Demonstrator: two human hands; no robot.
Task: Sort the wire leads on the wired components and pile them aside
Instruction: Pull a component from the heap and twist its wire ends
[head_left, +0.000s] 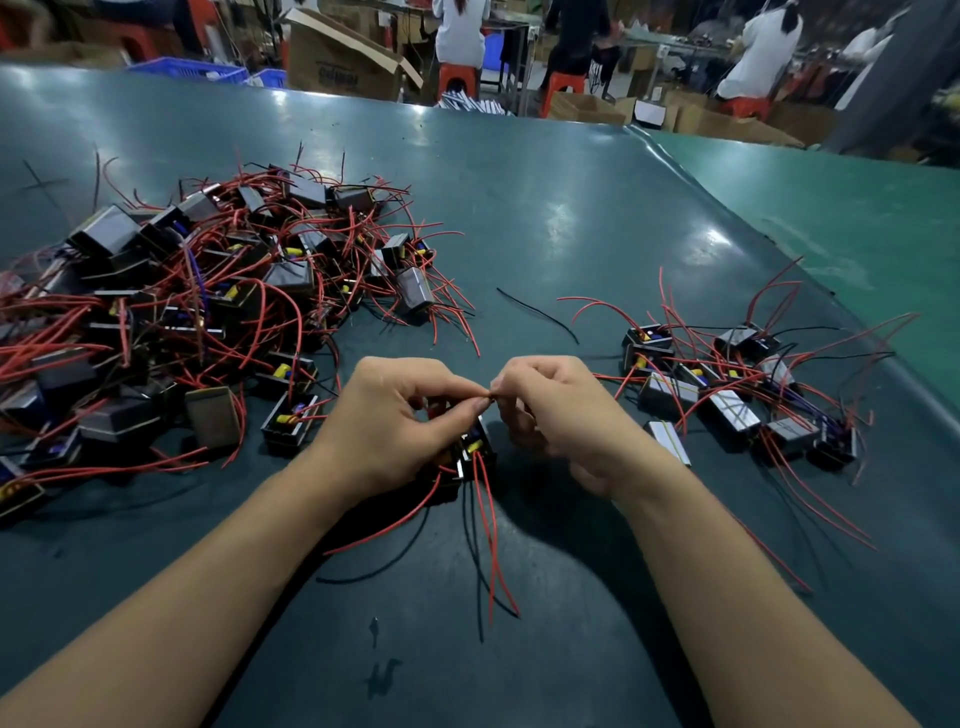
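Your left hand and right hand each have a pinching grip clamped on a thin red wire lead above the small black boxy wired component.

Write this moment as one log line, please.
left hand: holds black part | right hand: pinches wire end | big pile left | small pile right

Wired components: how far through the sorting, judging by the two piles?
Done: a small pile on the right, roughly ten units, leads fanned out. In hand: one component between the left hand and right hand, whose fingertips pinch a lead end together. Left: the much bigger tangled pile on the left. Most remains.
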